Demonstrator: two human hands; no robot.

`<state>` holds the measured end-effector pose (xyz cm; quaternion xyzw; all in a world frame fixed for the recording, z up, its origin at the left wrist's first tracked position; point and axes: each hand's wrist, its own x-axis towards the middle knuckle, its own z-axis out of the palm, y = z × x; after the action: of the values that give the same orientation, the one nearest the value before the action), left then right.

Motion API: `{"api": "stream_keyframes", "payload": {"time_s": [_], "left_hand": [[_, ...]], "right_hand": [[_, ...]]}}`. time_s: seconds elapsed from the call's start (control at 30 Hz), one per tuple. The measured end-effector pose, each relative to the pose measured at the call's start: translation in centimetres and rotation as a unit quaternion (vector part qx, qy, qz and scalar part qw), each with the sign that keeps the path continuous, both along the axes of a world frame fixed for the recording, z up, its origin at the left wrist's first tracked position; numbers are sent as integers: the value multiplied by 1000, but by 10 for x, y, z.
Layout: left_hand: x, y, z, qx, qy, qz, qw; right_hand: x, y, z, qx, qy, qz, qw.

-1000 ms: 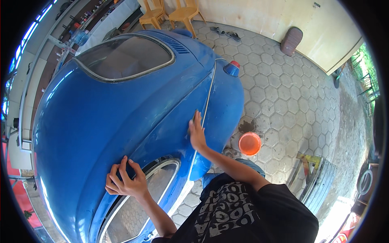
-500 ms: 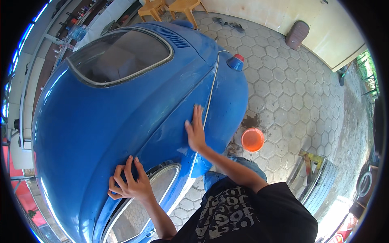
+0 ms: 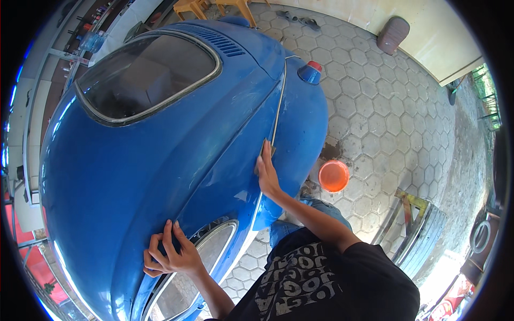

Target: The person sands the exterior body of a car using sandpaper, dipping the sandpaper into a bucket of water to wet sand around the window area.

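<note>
I stand on gray hexagonal pavers, a cream wall and yellow plastic chairs ahead of me, strong daylight whitening the ground to my right.

two hands; one car; one bucket.

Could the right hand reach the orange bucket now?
Probably yes, by stooping: the orange bucket stands open on the paving, with nothing visible over it, though the right hand is on the blue car.

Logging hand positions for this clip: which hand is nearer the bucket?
Right. The right hand is on the car, just left of the bucket in view; the left hand is farther left, by the side window.
</note>
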<state>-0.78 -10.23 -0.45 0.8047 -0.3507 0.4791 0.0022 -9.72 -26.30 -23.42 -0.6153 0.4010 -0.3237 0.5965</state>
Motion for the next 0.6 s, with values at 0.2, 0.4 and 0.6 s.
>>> {"api": "stream_keyframes", "payload": {"time_s": [0.2, 0.4, 0.6], "left_hand": [[3, 0, -2, -4, -1, -6, 1000], [-3, -5, 2, -5, 6, -8, 1000], [-1, 1, 1, -2, -1, -7, 1000]], "right_hand": [[15, 7, 41, -7, 40, -33, 999], [17, -30, 15, 45, 23, -44, 998], [9, 25, 49, -112, 9, 1, 994]]}}
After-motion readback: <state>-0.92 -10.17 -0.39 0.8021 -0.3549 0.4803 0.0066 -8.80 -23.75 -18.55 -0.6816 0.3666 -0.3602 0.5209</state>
